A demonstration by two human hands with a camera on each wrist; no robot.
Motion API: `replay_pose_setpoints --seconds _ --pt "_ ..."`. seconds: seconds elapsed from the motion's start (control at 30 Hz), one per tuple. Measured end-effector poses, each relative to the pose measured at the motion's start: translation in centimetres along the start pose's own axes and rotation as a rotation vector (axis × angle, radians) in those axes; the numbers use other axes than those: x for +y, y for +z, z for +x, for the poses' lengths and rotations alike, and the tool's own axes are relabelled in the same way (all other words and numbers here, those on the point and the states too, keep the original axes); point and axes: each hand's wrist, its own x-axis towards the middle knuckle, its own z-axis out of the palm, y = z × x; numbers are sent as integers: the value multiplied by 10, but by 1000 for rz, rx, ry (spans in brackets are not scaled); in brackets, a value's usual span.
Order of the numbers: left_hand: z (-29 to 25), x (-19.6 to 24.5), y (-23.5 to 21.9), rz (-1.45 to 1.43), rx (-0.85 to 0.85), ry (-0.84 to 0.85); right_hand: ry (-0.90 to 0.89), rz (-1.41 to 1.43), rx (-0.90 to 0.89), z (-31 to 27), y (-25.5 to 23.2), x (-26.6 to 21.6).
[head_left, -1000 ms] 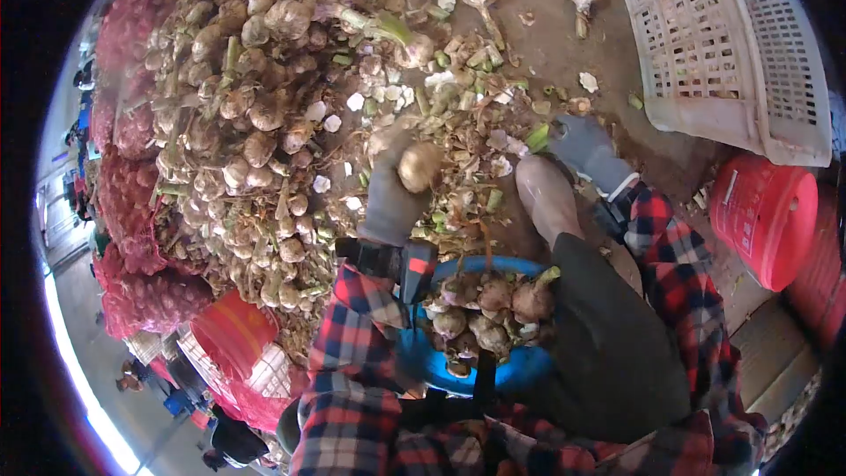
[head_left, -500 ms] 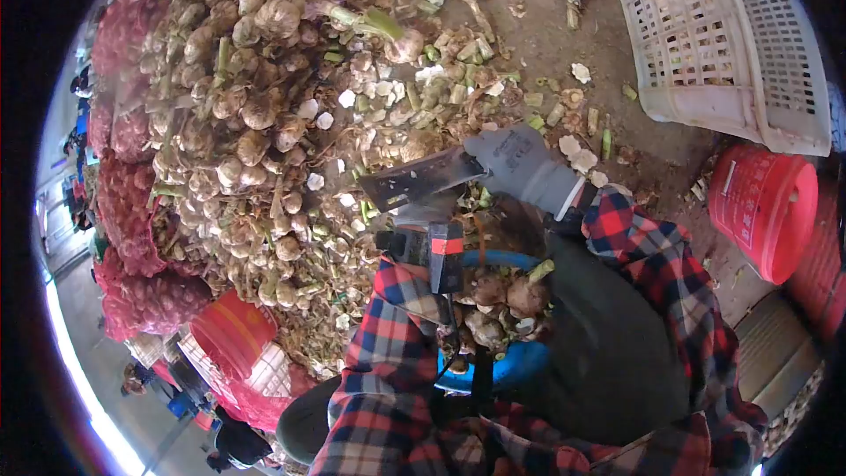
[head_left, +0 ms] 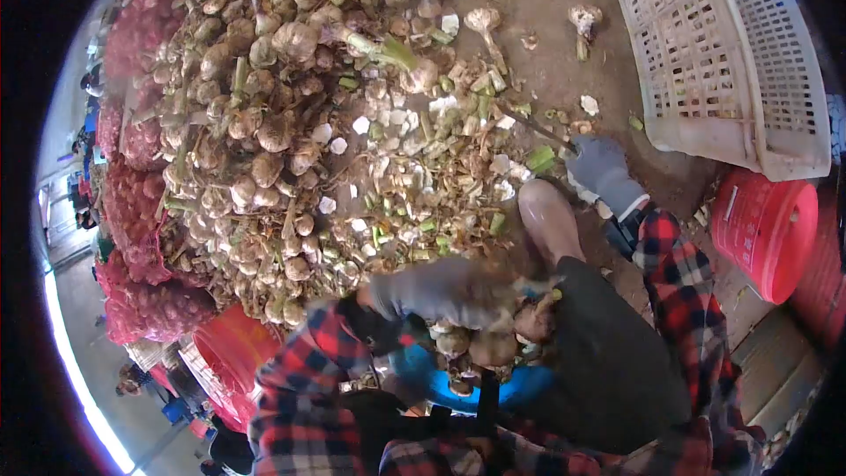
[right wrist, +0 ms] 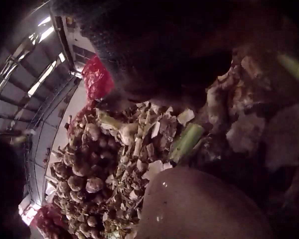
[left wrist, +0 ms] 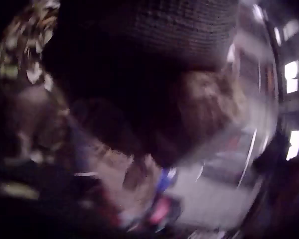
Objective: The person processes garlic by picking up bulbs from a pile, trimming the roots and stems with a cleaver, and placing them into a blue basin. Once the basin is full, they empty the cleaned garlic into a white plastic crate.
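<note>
My gloved left hand (head_left: 445,291), blurred by motion, is over the blue basin (head_left: 454,395) between my legs. A garlic bulb (left wrist: 209,99) shows against its dark glove in the left wrist view, held in the fingers. Several garlic bulbs (head_left: 493,348) lie in the basin, partly covered by the hand. My right hand (head_left: 604,176), in a grey glove, grips a cleaver (head_left: 539,130) low beside my boot (head_left: 548,216). The blade appears nearly edge-on and points to the upper left, over the trimmings.
A large heap of garlic (head_left: 256,123) covers the left, with cut stems and trimmings (head_left: 423,167) in front of me. Red mesh sacks (head_left: 141,220) and a red bucket (head_left: 233,344) stand beyond. White crates (head_left: 696,53) and another red bucket (head_left: 762,234) are at right.
The left hand held a bulb over the trimmings, and the cleaver swung in to it. Since then the left hand has moved back over the basin, and the right hand has drawn the cleaver away rightward.
</note>
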Motion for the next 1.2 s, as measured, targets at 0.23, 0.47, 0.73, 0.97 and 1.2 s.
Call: replay_pose_setpoints --seconds 0.23,0.47,0.73,0.97,1.2 --pt "99 -66 -172 643 1033 -260 9 147 -38 1 8 -24" --pt "98 -66 -137 -58 964 -49 41 115 109 3 20 -4" --pt "46 -95 -74 758 646 453 -363 174 -74 -2 -28 -81" --pt "31 -51 -54 -171 854 -41 -82 102 -135 19 1 -17" --pt "45 -30 -32 523 994 395 32 898 -341 15 12 -19"
